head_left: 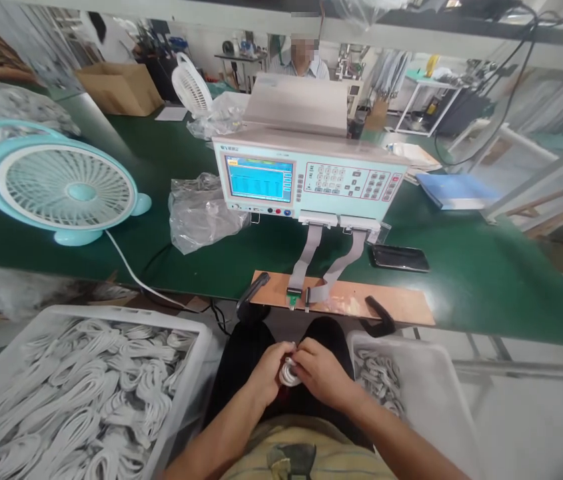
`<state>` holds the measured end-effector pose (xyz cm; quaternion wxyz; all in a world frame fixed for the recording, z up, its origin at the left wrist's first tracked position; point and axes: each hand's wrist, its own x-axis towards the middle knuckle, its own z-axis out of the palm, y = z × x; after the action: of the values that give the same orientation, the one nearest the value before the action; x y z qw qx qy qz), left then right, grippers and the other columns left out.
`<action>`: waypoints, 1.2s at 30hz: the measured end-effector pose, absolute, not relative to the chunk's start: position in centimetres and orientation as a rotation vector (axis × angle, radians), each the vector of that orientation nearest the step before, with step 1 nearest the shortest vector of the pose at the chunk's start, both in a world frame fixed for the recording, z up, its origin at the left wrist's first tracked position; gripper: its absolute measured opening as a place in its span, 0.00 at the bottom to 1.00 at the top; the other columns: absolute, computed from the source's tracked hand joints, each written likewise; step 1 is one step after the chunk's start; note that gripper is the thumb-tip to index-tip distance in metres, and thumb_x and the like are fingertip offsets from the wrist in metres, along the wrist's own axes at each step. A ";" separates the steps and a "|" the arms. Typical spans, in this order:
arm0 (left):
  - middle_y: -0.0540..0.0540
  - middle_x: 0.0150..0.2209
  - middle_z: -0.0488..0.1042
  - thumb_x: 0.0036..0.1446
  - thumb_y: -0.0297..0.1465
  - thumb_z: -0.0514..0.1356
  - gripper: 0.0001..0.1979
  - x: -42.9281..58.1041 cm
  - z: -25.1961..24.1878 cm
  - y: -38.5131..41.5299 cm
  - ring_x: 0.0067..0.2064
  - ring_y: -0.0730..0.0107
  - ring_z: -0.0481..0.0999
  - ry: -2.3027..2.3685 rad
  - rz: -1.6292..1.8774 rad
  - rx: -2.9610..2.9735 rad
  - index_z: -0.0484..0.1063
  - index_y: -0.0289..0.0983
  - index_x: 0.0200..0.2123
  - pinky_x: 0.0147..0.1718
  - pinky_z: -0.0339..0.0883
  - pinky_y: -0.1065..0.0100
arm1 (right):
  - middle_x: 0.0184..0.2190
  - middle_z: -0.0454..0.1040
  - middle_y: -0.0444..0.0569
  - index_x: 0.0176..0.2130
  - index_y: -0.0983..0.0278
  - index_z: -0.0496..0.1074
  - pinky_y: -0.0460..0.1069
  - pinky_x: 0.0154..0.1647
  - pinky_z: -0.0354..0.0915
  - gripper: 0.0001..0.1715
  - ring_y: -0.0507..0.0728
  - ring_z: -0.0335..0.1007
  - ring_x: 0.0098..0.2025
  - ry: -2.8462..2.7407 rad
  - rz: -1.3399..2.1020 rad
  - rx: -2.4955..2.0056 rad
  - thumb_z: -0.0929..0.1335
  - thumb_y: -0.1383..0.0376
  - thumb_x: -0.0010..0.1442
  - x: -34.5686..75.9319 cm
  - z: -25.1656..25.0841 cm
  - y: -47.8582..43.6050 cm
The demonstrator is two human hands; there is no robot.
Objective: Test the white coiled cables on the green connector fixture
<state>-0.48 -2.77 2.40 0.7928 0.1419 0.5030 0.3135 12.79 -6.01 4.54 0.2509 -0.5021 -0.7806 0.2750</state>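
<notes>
A small coiled white cable (289, 375) is held between both hands above my lap. My left hand (270, 368) closes on the coil from the left. From the right, my right hand (322, 371) grips it too, fingertips meeting near the top of the coil. Ahead of them, at the table edge, two grey ribbon cables (337, 273) hang from a tester (311, 177) with a lit blue screen. Their ends lie on a copper-coloured board (351, 300), one at a small green circuit piece (293, 300).
A white bin (201, 333) of bundled white cables stands at left, another bin (441, 387) with fewer at right. Black clamps (254, 293) hold the board. A phone (401, 258), plastic bag (206, 213) and turquoise fan (81, 190) lie on the green table (486, 267). A person (298, 63) sits opposite.
</notes>
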 end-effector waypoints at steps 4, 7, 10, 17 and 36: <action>0.53 0.20 0.67 0.44 0.34 0.61 0.08 -0.4 2.8 -1.4 0.21 0.77 0.65 1.052 0.765 0.583 0.67 0.34 0.25 0.20 0.61 0.74 | 0.28 0.65 0.45 0.32 0.63 0.67 0.47 0.33 0.60 0.09 0.52 0.61 0.31 -1.525 0.954 -1.411 0.61 0.63 0.60 13.3 4.1 -4.5; 0.54 0.20 0.66 0.44 0.35 0.62 0.09 0.4 3.0 -0.8 0.21 0.77 0.66 1.067 0.861 0.719 0.67 0.35 0.25 0.20 0.63 0.74 | 0.25 0.66 0.43 0.32 0.64 0.68 0.46 0.31 0.60 0.10 0.52 0.61 0.28 -1.167 1.100 -1.410 0.63 0.60 0.58 13.2 2.9 -3.2; 0.54 0.21 0.66 0.44 0.34 0.62 0.10 1.0 3.1 -0.5 0.22 0.78 0.66 1.034 0.902 0.678 0.67 0.35 0.26 0.22 0.64 0.75 | 0.24 0.68 0.43 0.30 0.65 0.71 0.47 0.30 0.60 0.13 0.52 0.62 0.27 -1.023 1.158 -1.391 0.66 0.57 0.54 13.0 2.2 -2.3; 0.50 0.26 0.69 0.46 0.34 0.63 0.10 0.7 3.0 -0.3 0.26 0.77 0.68 0.953 0.921 0.618 0.70 0.33 0.29 0.28 0.65 0.73 | 0.24 0.70 0.43 0.30 0.64 0.73 0.47 0.30 0.60 0.14 0.52 0.62 0.26 -0.917 1.190 -1.358 0.67 0.56 0.52 12.8 2.8 -1.9; 0.52 0.20 0.62 0.51 0.35 0.56 0.14 -0.9 3.2 2.2 0.25 0.74 0.60 1.092 0.902 1.223 0.65 0.35 0.18 0.26 0.54 0.74 | 0.15 0.63 0.40 0.24 0.66 0.72 0.44 0.21 0.51 0.14 0.47 0.52 0.18 -0.579 1.400 -1.337 0.71 0.57 0.44 12.6 3.4 -0.8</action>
<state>-0.94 2.18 3.20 0.5933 0.5263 0.4696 0.3880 12.57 -0.85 3.43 0.5318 -0.5603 -0.2429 0.5867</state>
